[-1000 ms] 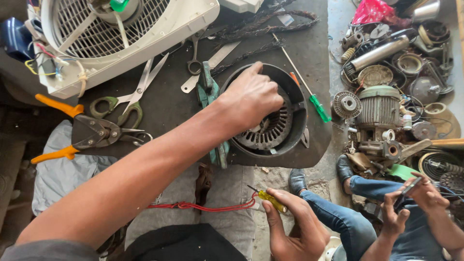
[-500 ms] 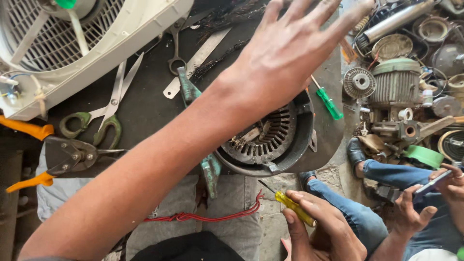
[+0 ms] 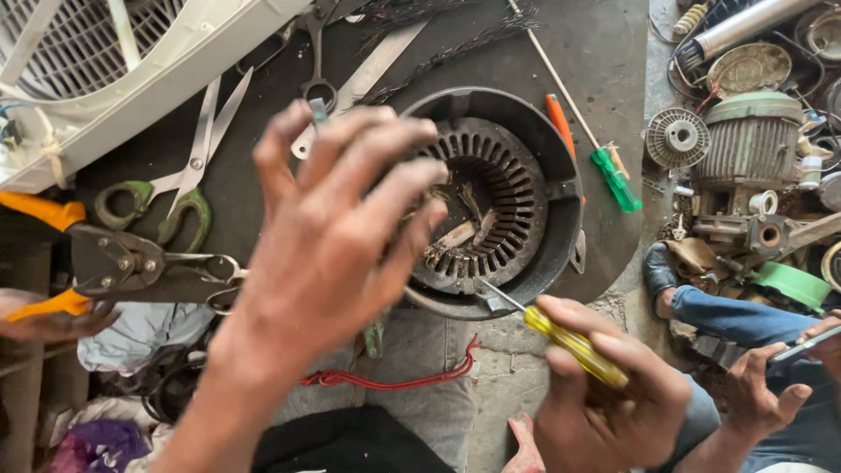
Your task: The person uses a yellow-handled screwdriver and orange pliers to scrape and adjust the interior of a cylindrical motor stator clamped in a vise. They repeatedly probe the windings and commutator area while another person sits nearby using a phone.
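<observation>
Green-handled scissors (image 3: 180, 188), orange-handled snips (image 3: 114, 263), green screwdriver (image 3: 613, 175) on dark desk (image 3: 604, 52); white fan (image 3: 96, 61) top left; red wire (image 3: 394, 378) below.

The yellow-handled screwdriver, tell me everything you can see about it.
The yellow-handled screwdriver has a translucent yellow grip with dark marks and a thin metal shaft. The right hand grips the handle, pointing it up-left. Its tip meets the lower rim of the round dark motor housing, beside the slotted stator core. The exact tip shape is too small to tell.
</observation>
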